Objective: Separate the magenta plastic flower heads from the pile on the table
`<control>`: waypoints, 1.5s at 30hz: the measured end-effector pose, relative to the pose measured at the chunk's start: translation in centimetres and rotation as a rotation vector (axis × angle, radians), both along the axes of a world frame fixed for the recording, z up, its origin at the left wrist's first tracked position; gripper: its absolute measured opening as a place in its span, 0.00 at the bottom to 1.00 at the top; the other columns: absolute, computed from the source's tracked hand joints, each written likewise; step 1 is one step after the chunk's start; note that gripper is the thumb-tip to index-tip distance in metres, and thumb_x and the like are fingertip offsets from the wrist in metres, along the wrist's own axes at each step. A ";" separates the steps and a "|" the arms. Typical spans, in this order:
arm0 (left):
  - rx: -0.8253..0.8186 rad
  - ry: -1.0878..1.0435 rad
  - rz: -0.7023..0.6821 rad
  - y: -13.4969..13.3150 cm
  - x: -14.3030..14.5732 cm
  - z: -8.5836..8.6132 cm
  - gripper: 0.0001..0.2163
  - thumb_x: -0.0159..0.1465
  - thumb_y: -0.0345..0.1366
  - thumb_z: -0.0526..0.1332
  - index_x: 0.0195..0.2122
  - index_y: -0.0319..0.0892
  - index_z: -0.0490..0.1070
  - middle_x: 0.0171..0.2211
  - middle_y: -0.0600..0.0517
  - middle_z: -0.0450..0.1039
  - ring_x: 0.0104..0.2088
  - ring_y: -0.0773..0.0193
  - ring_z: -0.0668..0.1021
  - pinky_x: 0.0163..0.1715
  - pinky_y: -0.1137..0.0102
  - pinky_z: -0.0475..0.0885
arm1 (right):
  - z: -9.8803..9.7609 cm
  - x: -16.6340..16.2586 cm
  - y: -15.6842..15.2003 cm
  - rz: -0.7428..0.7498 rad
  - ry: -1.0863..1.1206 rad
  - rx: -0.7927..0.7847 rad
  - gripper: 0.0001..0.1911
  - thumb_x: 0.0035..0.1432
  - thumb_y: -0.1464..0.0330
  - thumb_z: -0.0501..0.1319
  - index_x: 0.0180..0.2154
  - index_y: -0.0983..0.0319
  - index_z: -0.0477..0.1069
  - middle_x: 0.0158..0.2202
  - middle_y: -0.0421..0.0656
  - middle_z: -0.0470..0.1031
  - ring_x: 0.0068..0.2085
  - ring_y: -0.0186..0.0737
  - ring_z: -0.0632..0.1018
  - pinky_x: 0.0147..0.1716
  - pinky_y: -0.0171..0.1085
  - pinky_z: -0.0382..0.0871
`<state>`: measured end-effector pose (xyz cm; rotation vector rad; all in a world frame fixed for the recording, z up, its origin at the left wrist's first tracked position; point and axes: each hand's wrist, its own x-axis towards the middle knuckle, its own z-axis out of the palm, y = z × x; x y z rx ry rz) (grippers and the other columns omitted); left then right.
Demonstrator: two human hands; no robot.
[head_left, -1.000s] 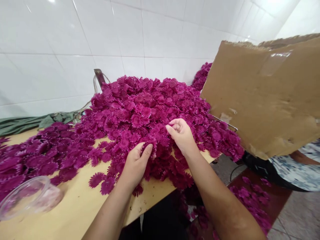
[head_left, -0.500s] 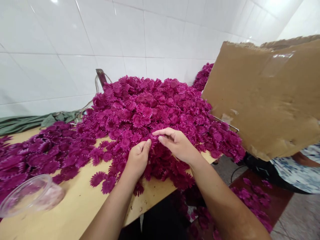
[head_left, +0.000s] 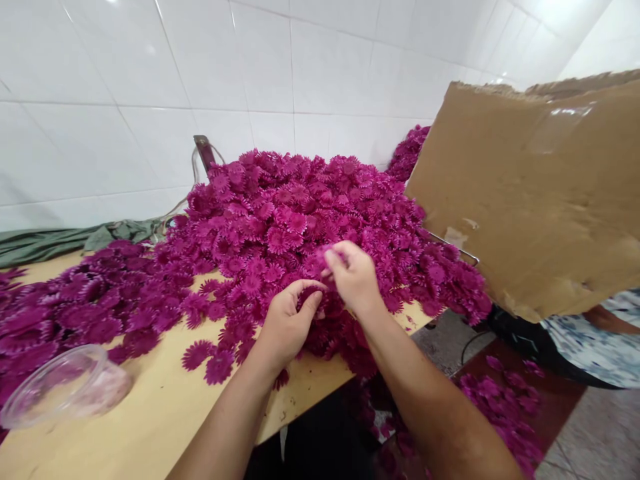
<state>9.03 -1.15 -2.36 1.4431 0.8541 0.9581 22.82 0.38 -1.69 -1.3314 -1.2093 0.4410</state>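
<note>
Before me rises a big heap of magenta flower heads (head_left: 295, 200) with toothed petals, spread over a pale yellow table (head_left: 150, 413). My right hand (head_left: 354, 275) is closed in a pinch at the front of the heap, with a magenta flower head (head_left: 324, 259) at its fingertips, slightly blurred. Just left of it and lower, my left hand (head_left: 290, 319) has its thumb and forefinger curled towards each other. Magenta petals show between those fingers, but whether they are gripped or lie behind is unclear. The other left fingers are hidden.
A clear plastic tub (head_left: 65, 387) lies tipped at the left among loose flowers. Large cardboard (head_left: 530, 200) stands at the right, with a person's patterned clothing (head_left: 595, 337) below it. Green cloth (head_left: 100, 237) lies by the tiled wall. More flowers (head_left: 505, 400) are below the table.
My right hand has turned and risen slightly, its fingers closing from a spread pose onto a flower head. My left hand has moved right, its thumb and forefinger now curved apart.
</note>
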 end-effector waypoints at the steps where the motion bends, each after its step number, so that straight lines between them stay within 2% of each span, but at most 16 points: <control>1: 0.001 0.015 0.006 0.0 -0.1 0.0 0.11 0.51 0.40 0.60 0.32 0.39 0.70 0.23 0.55 0.68 0.22 0.70 0.69 0.24 0.74 0.65 | 0.0 1.0 0.5 -0.089 0.051 0.008 0.07 0.53 0.67 0.52 0.29 0.63 0.65 0.22 0.38 0.68 0.22 0.32 0.69 0.25 0.34 0.66; 3: 0.001 0.052 0.025 0.1 -0.5 -0.1 0.09 0.51 0.39 0.59 0.29 0.39 0.71 0.24 0.54 0.70 0.24 0.68 0.70 0.27 0.73 0.66 | -0.1 3.0 1.3 -0.210 0.034 0.008 0.09 0.53 0.67 0.51 0.33 0.63 0.66 0.27 0.41 0.71 0.27 0.36 0.73 0.31 0.39 0.69; 5: 0.016 0.079 0.067 0.4 -0.7 -0.3 0.08 0.50 0.39 0.59 0.25 0.40 0.72 0.24 0.53 0.71 0.26 0.67 0.71 0.30 0.73 0.66 | -0.3 4.1 1.4 -0.224 -0.144 0.004 0.12 0.50 0.69 0.55 0.38 0.64 0.68 0.36 0.47 0.72 0.39 0.43 0.74 0.42 0.46 0.67; 7: 0.042 0.091 0.119 0.9 -0.7 -0.6 0.08 0.50 0.39 0.58 0.24 0.40 0.71 0.22 0.54 0.70 0.25 0.67 0.70 0.29 0.73 0.65 | -0.3 3.8 0.6 -0.213 -0.328 0.006 0.19 0.46 0.71 0.59 0.44 0.63 0.69 0.46 0.51 0.69 0.50 0.48 0.68 0.51 0.50 0.59; 9: 0.078 0.096 0.170 1.4 -0.6 -1.0 0.08 0.51 0.40 0.58 0.23 0.40 0.69 0.20 0.55 0.68 0.24 0.68 0.69 0.27 0.73 0.64 | -0.1 2.5 -0.7 -0.188 -0.425 0.021 0.20 0.47 0.70 0.60 0.46 0.63 0.69 0.51 0.52 0.66 0.55 0.49 0.64 0.54 0.50 0.56; 14: 0.045 0.088 0.207 2.4 -0.2 -2.0 0.17 0.50 0.49 0.59 0.16 0.41 0.62 0.14 0.59 0.60 0.18 0.71 0.62 0.21 0.74 0.59 | 0.9 -1.9 -3.3 0.143 -0.480 0.063 0.07 0.52 0.67 0.60 0.34 0.62 0.72 0.36 0.45 0.75 0.41 0.40 0.73 0.46 0.42 0.64; 16: -0.026 0.014 0.198 2.5 -0.3 -2.2 0.20 0.49 0.54 0.59 0.16 0.41 0.62 0.14 0.58 0.60 0.17 0.71 0.62 0.20 0.74 0.59 | 0.9 -2.8 -3.4 0.236 -0.445 0.013 0.10 0.49 0.69 0.63 0.37 0.63 0.71 0.37 0.44 0.75 0.40 0.39 0.73 0.44 0.41 0.66; 19: -0.076 -0.041 0.170 2.1 -0.5 -1.8 0.24 0.50 0.59 0.55 0.20 0.39 0.67 0.17 0.54 0.67 0.21 0.68 0.68 0.25 0.72 0.65 | 0.5 -3.0 -3.0 0.275 -0.373 -0.065 0.14 0.48 0.75 0.61 0.40 0.63 0.69 0.38 0.44 0.74 0.38 0.37 0.74 0.42 0.38 0.66; 22: -0.035 0.011 0.066 1.4 -0.8 -1.0 0.22 0.52 0.56 0.55 0.27 0.38 0.72 0.26 0.50 0.74 0.30 0.63 0.73 0.34 0.69 0.68 | 0.1 -2.9 -2.8 0.196 -0.412 -0.046 0.06 0.50 0.76 0.58 0.30 0.62 0.71 0.31 0.42 0.74 0.35 0.36 0.73 0.38 0.36 0.66; 25: 0.042 0.057 0.028 0.8 -0.7 -0.4 0.16 0.51 0.47 0.60 0.33 0.38 0.72 0.31 0.50 0.75 0.34 0.61 0.74 0.37 0.68 0.68 | 0.0 -2.8 -2.3 0.118 -0.339 -0.020 0.05 0.51 0.74 0.57 0.26 0.62 0.70 0.25 0.40 0.72 0.29 0.34 0.71 0.32 0.34 0.65; 29: 0.096 0.093 0.095 0.3 -0.8 -0.4 0.11 0.51 0.41 0.59 0.29 0.38 0.71 0.26 0.52 0.73 0.30 0.63 0.73 0.33 0.70 0.68 | 0.1 -0.8 -0.5 -0.027 -0.149 0.009 0.06 0.50 0.69 0.57 0.24 0.63 0.68 0.21 0.38 0.69 0.24 0.33 0.69 0.28 0.33 0.64; 32: 0.084 0.097 0.099 0.2 -1.3 -0.8 0.09 0.51 0.41 0.59 0.23 0.40 0.69 0.20 0.54 0.69 0.25 0.66 0.71 0.29 0.72 0.67 | 0.5 2.2 0.8 -0.321 -0.095 0.060 0.06 0.50 0.70 0.54 0.25 0.63 0.67 0.23 0.40 0.68 0.27 0.36 0.70 0.31 0.37 0.65; 34: 0.063 0.114 0.117 0.3 -1.5 -1.0 0.11 0.50 0.43 0.60 0.19 0.41 0.66 0.16 0.56 0.65 0.21 0.68 0.68 0.25 0.73 0.65 | 0.9 3.5 0.9 -0.362 -0.179 0.053 0.05 0.48 0.70 0.56 0.28 0.64 0.69 0.28 0.44 0.71 0.33 0.40 0.72 0.37 0.41 0.66; 38: 0.027 0.097 0.199 1.3 -1.0 -1.4 0.16 0.50 0.48 0.60 0.16 0.41 0.61 0.14 0.59 0.58 0.18 0.72 0.61 0.20 0.74 0.59 | 1.6 2.0 -1.4 -0.139 -0.389 0.078 0.13 0.47 0.68 0.61 0.39 0.61 0.72 0.44 0.48 0.71 0.48 0.45 0.70 0.48 0.46 0.62; 42: -0.060 0.035 0.177 2.0 -0.3 -1.6 0.24 0.45 0.59 0.59 0.15 0.41 0.58 0.13 0.60 0.55 0.16 0.74 0.57 0.16 0.75 0.54 | 1.4 -1.7 -3.2 0.299 -0.309 -0.044 0.11 0.51 0.69 0.60 0.39 0.60 0.71 0.38 0.42 0.75 0.39 0.36 0.75 0.42 0.38 0.68; 45: -0.169 0.005 0.111 1.8 -0.4 -1.4 0.27 0.46 0.64 0.53 0.14 0.42 0.57 0.11 0.59 0.53 0.15 0.73 0.56 0.15 0.74 0.52 | 0.8 -2.8 -3.0 0.327 -0.330 -0.069 0.11 0.49 0.74 0.61 0.38 0.61 0.72 0.38 0.42 0.76 0.39 0.36 0.75 0.43 0.37 0.67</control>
